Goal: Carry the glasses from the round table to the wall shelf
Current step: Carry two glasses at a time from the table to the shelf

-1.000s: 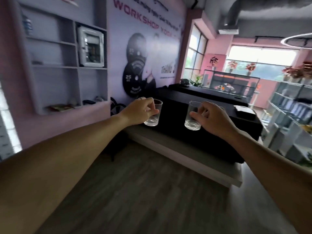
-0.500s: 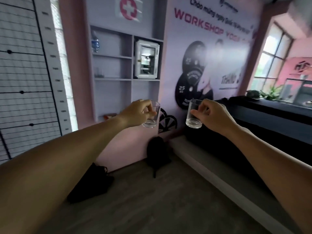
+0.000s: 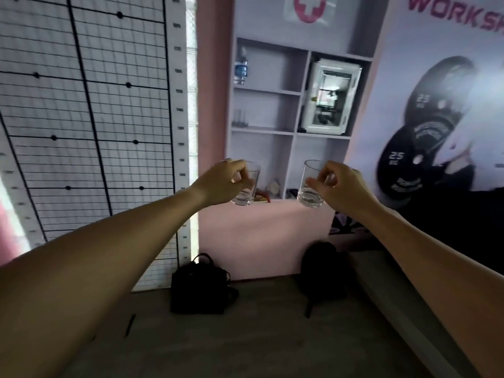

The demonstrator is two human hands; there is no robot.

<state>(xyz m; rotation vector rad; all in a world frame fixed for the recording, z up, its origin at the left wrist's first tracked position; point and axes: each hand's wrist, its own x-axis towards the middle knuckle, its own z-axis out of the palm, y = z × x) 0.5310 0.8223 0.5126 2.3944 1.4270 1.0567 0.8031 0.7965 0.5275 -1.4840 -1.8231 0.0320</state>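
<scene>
Fingertips of the left hand point(image 3: 222, 182) are pinching the upper wall of the left glass point(image 3: 246, 188), and the right hand point(image 3: 341, 186) is clamping the right glass point(image 3: 311, 186) likewise; both glasses are hanging upright in the air, apart from each other, in front of the wall shelf's point(image 3: 261, 131) lowest tier. Compared with the earlier frames, the shelf is now sitting squarely ahead and larger, the dark counter having slid out to the right, so the carry is judged nearly over. Two black bags point(image 3: 200, 286) are lying on the floor below the shelf, near the approach path.
</scene>
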